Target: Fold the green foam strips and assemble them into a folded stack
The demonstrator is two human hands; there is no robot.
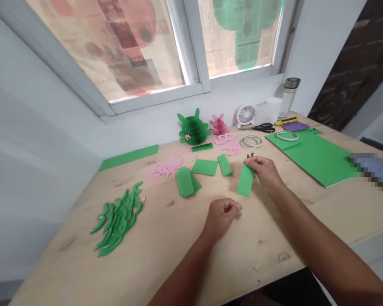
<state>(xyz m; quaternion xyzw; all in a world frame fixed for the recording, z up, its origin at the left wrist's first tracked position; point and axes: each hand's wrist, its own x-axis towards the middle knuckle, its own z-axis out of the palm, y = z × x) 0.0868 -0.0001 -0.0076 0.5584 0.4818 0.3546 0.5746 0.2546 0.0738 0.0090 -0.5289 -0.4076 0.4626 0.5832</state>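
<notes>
My right hand (263,171) pinches the upper end of a green paper strip (246,183), which hangs just over the wooden table. Two small dark metal tips (250,155) show behind those fingers; what they belong to is hidden. My left hand (222,215) is loosely curled above the table, to the lower left of the strip, with nothing visible in it. Left of the strip lie a folded green paper piece (224,165), a green rectangle (205,167) and a small stack of green paper pieces (185,182).
Cut green curved shapes (121,221) are piled at left, pink cutouts (167,167) behind. Green (194,129) and pink (219,125) honeycomb paper figures stand by the wall. Tape rolls (250,141), black-handled scissors (264,127), a fan (245,114) and green sheets (315,157) are at right.
</notes>
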